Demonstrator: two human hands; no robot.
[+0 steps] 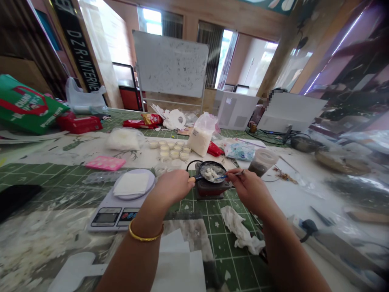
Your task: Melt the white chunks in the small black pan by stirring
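Room: you face a whiteboard (170,63) on a stand, bright doorways behind it

Table: big work surface w/ green cutting mat (235,239) & floral white sheet (63,148)

Far side: green-and-red bag (27,103) at far L, two white boxes (235,109) ahead

Mid table: bag of white granules (200,136), rows of small cups (168,149) w/ pale fill, clear jar (261,161) of dark stuff, pink pad (105,163)

Nr hands: digital kitchen scale (117,217) to your L, white plate (150,180) on it w/ paper square (131,183); crumpled tissue (240,229) on mat below R side

L hand (172,187): holds handle of small black pan (209,170), gold bangle (146,232) on wrist

R hand (247,186): holds thin blue-handled tool (231,175), tip in pan

Fingers: L fingers (182,182) curled round handle; R fingers (234,174) pinching tool

Pan: held over small red-and-black burner (209,190), white lumps (211,174) inside
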